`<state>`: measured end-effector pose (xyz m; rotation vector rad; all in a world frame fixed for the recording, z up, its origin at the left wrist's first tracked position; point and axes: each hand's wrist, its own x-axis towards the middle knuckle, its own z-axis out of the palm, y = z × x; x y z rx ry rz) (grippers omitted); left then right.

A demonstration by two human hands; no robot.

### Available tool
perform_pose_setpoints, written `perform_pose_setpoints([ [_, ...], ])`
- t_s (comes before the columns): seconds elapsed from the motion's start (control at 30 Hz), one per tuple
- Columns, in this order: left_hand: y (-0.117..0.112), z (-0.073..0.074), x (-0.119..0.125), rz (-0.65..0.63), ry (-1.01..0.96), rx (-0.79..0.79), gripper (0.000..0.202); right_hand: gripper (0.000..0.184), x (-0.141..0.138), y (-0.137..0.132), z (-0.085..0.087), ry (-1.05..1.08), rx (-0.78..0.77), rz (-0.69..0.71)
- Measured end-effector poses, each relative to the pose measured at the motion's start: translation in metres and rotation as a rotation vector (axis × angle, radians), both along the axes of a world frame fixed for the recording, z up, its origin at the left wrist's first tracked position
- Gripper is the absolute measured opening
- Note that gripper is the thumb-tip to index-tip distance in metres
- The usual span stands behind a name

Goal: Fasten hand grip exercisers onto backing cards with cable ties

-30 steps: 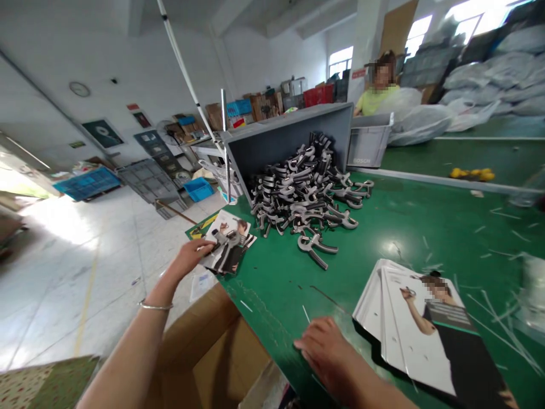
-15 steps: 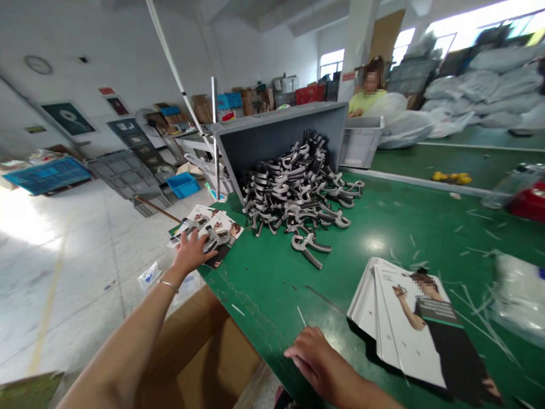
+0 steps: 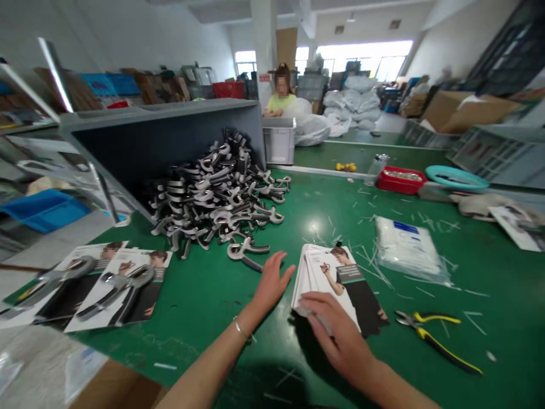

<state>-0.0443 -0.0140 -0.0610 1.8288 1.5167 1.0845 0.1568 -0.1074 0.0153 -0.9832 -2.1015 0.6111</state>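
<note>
Card stack (image 3: pixel 347 287) partly beneath right hand (image 3: pixel 338 332).

Beyond the left grip (image 3: pixel 275 278), faint pale lettering on the grey rectangular plastic crate (image 3: pixel 279 142) appears to read "BOSCH". Too small to read: print on the white-and-black cards (image 3: pixel 353 289) at the right grip (image 3: pixel 336 329), and the red rectangular sign (image 3: pixel 264 78) on the white pillar (image 3: pixel 263 34) farther beyond.

Printed white-and-black cards (image 3: pixel 346 284), slightly fanned stack, near edge perhaps lifted, grey hand grip (image 3: pixel 244 249) splayed nearby
</note>
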Motion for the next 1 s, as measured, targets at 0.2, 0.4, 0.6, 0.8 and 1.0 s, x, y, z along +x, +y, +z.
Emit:
perform_pose_setpoints([
  [0.2, -0.012, -0.004, 0.065, 0.017, -0.294, -0.33, 0.08, 0.051, 0.102, 0.012, -0.062, 0.146, -0.271, -0.623],
  [0.4, -0.042, -0.002, 0.054, -0.016, -0.399, -0.33, 0.086, 0.069, 0.041, 0.013, -0.101, 0.201, -0.451, -0.51],
  [0.6, -0.061, -0.007, 0.034, 0.166, -0.527, -0.336, 0.081, 0.051, 0.053, 0.058, -0.082, 0.058, -0.301, -0.212],
  [0.8, -0.056, -0.002, 0.038, 0.138, -0.541, -0.31, 0.082, 0.019, 0.147, 0.101, -0.067, -0.415, -0.112, -0.531],
  [1.0, -0.035, 0.001, 0.044, -0.031, -0.678, -0.416, 0.082, 0.015, 0.169, 0.12, -0.061, -0.753, -0.224, -0.51],
])
